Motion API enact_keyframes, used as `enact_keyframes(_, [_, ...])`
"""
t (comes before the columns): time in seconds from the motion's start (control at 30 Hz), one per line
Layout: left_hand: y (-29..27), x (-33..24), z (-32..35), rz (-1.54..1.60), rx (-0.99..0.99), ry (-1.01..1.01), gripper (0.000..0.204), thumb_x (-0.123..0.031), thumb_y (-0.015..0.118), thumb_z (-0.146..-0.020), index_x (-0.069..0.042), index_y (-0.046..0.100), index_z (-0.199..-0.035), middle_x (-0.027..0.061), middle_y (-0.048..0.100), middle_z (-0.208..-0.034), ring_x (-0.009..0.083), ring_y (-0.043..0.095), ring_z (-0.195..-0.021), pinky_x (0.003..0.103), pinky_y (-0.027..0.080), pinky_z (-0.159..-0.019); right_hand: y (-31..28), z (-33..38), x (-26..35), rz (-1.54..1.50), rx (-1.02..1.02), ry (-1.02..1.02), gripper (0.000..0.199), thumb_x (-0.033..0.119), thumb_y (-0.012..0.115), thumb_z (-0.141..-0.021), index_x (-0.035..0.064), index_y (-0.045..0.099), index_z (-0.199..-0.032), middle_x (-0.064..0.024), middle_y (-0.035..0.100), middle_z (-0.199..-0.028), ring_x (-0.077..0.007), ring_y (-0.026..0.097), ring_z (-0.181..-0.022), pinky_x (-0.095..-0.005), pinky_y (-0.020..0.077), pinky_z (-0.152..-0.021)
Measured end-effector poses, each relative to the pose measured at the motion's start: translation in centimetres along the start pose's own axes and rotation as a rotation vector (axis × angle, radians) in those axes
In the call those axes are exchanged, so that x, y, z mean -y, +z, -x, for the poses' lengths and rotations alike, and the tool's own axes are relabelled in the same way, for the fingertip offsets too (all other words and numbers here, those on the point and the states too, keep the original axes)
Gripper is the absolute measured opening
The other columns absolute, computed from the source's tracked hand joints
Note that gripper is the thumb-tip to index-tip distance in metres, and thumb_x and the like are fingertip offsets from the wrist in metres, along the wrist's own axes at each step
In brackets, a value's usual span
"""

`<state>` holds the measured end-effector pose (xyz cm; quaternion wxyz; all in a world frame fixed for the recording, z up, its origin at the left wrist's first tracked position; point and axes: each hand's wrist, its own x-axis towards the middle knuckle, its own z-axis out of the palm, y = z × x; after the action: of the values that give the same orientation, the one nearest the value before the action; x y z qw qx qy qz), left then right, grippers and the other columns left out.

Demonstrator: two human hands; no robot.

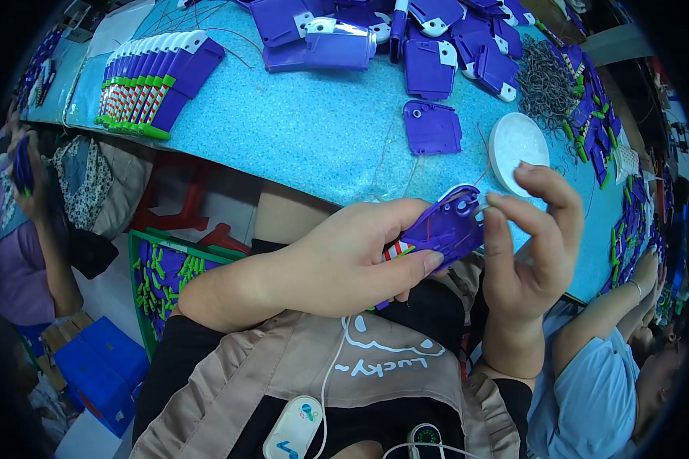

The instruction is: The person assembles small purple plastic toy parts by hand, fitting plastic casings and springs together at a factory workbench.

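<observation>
My left hand [344, 256] is closed around an open purple plastic shell [455, 229], its hollow inner side turned up. Its white edge points away from me, and a thin red wire lies in it. A red-and-white striped piece [398, 249] shows between my left fingers. Over the shell's right rim, my right hand [532, 245] pinches thumb and forefinger together on something small and pale, too small to name. Just beyond those fingers stands a white bowl [513, 145]. One loose purple half-shell [432, 128] lies on the blue tabletop, farther off than my hands.
A heap of purple shells [429, 69] covers the far table. Beside it sits a tangled pile of small dark metal pieces [545, 84]. Finished-looking striped units [149, 84] stand in a row at left. A green crate [139, 287] is by my left arm. Other people work on both sides.
</observation>
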<state>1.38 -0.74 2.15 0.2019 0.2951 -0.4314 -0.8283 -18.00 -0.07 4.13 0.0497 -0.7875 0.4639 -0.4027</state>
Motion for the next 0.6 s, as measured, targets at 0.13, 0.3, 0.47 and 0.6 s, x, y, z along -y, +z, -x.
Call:
enact_keyframes(0.13, [-0.11, 0.45, -0.23, -0.068, -0.015, 0.053, 0.021, -0.013, 0.053, -0.087, 0.001, 0.051, -0.103, 0.0049, 0.06, -0.081, 0.0076, 0.054, -0.06, 0.022, 0.045, -0.053, 0.07, -0.43, 0.54, 0.12, 0.073, -0.082, 0.023, 0.0, 0.071, -0.062, 0.003, 0.064, -0.083, -0.0127, 0.059, -0.093, -0.0287, 0.057, -0.086, -0.0365, 0.0457, -0.075])
enact_keyframes(0.3, [-0.09, 0.12, -0.23, -0.087, -0.045, 0.091, 0.016, -0.012, 0.052, -0.085, 0.0, 0.053, -0.094, 0.0035, 0.058, -0.069, 0.0098, 0.055, -0.054, 0.025, 0.043, -0.049, 0.05, -0.66, 0.0, 0.06, 0.001, 0.005, 0.023, 0.0, 0.071, -0.06, 0.0034, 0.064, -0.082, -0.012, 0.059, -0.092, -0.0295, 0.057, -0.086, -0.0369, 0.0458, -0.075])
enact_keyframes(0.47, [-0.31, 0.06, -0.35, -0.118, -0.019, 0.075, 0.015, -0.012, 0.052, -0.085, 0.001, 0.052, -0.093, 0.0035, 0.057, -0.068, 0.0098, 0.055, -0.054, 0.025, 0.043, -0.048, -0.13, -1.09, 0.33, 0.11, 0.072, -0.04, 0.023, -0.001, 0.07, -0.061, 0.0029, 0.064, -0.083, -0.012, 0.059, -0.091, -0.0289, 0.057, -0.086, -0.0367, 0.0462, -0.074])
enact_keyframes(0.6, [-0.3, -0.19, -0.4, -0.141, -0.018, 0.085, 0.015, -0.012, 0.052, -0.085, 0.001, 0.052, -0.093, 0.0038, 0.057, -0.067, 0.0101, 0.054, -0.053, 0.025, 0.042, -0.048, -0.13, -1.03, 0.13, 0.093, 0.049, -0.039, 0.023, -0.001, 0.071, -0.061, 0.0031, 0.064, -0.083, -0.0111, 0.059, -0.09, -0.0284, 0.057, -0.084, -0.0366, 0.0465, -0.074])
